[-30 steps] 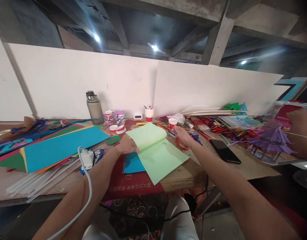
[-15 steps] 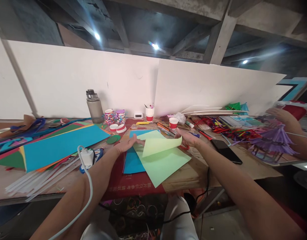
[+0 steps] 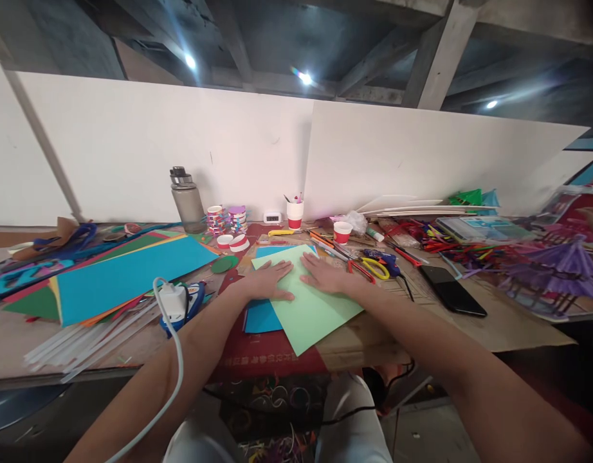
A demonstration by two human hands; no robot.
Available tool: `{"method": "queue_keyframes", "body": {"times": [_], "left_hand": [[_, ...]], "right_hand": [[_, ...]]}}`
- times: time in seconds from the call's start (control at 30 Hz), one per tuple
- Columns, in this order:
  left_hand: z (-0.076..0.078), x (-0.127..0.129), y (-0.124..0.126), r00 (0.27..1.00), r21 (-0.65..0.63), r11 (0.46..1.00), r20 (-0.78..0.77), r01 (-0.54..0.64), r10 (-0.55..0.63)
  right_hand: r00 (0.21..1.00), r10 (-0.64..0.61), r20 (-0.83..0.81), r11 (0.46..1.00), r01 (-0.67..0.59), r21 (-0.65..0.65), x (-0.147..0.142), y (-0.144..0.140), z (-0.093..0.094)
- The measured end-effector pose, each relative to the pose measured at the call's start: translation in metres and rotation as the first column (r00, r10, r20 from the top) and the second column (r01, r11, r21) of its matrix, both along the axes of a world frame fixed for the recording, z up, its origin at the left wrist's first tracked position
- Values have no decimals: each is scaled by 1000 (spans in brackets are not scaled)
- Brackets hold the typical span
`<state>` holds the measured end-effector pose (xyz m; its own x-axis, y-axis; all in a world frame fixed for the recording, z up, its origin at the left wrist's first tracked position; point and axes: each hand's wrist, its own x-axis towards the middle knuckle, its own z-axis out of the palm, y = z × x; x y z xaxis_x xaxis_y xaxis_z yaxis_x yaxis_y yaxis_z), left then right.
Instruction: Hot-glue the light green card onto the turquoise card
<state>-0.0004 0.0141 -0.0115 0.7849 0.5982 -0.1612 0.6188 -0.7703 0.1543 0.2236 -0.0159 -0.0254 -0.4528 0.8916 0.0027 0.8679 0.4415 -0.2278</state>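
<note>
A light green paper sheet (image 3: 310, 315) lies flat on the wooden table (image 3: 470, 328), over a blue sheet (image 3: 258, 317) and a red cloth (image 3: 262, 354). My left hand (image 3: 270, 285) presses flat on the sheet's upper left part, fingers spread. My right hand (image 3: 325, 278) lies flat on the upper right part, close beside the left. Neither hand holds anything. Red-handled scissors (image 3: 357, 269) and yellow-handled scissors (image 3: 377, 266) lie just right of my right hand.
A stack of coloured sheets topped by blue (image 3: 127, 276) fills the left. A white charger with cable (image 3: 170, 301), grey bottle (image 3: 186, 199), tape rolls (image 3: 228, 220), red-and-white cups (image 3: 342, 231), black phone (image 3: 451, 290) and purple paper models (image 3: 564, 270) surround the work spot. White boards stand behind.
The green sheet's far corner was lifted and folded toward me half a second ago; it now lies flat, and both hands have come down onto it, pressing.
</note>
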Motion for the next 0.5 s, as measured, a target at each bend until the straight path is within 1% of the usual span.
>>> {"method": "queue_keyframes", "body": {"times": [0.07,0.13,0.2,0.27,0.33,0.4,0.47,0.5], "left_hand": [[-2,-3,4,1000,-5,1000,-4,-31,31],[-4,-3,4,994,26,994,16,-105,105],[-9,-1,2,977,77,974,29,-211,209],[-14,2,-1,963,108,957,22,-268,268],[-18,4,-2,964,113,957,26,-266,265],[-20,4,-1,967,113,960,37,-256,254],[-21,4,0,968,114,961,32,-251,249],[-21,3,1,968,117,961,30,-252,250]], "right_hand": [[999,-21,31,1000,21,-20,-4,-1,-12],[998,-33,49,999,34,-25,-4,-2,-15],[997,-28,69,998,32,-50,-4,-3,-10],[996,-33,87,996,40,-83,-7,-1,0],[997,-50,63,998,52,-43,-18,2,10],[999,-48,-13,997,48,64,-35,7,17],[997,-19,-78,995,26,98,-53,13,16],[998,-16,-66,997,20,71,-61,16,13]]}}
